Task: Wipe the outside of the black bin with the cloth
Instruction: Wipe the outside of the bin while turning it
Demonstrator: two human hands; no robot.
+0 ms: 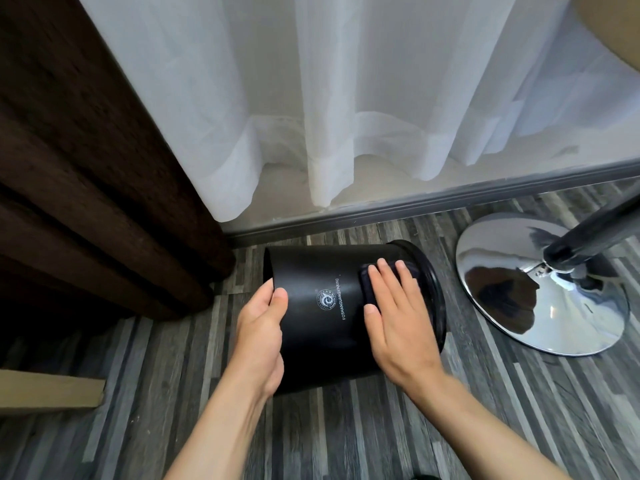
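black bin [322, 271] on its side on striped floor [346, 427], rim toward chrome stand base [540, 289] | left hand [259, 337] curled round bin's bottom edge, gripping | right hand [401, 320] flat, fingers spread, pressing dark cloth [367, 289] on bin wall near rim

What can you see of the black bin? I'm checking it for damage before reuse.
The black bin is a round, matte, plastic-looking tub lying on its side on the striped grey floor, wider rimmed end toward the chrome stand base. Its wall carries a small white round logo and a line of white lettering. The left hand grips the narrower end; the right hand presses a dark cloth against its side near the rim. No cracks show.
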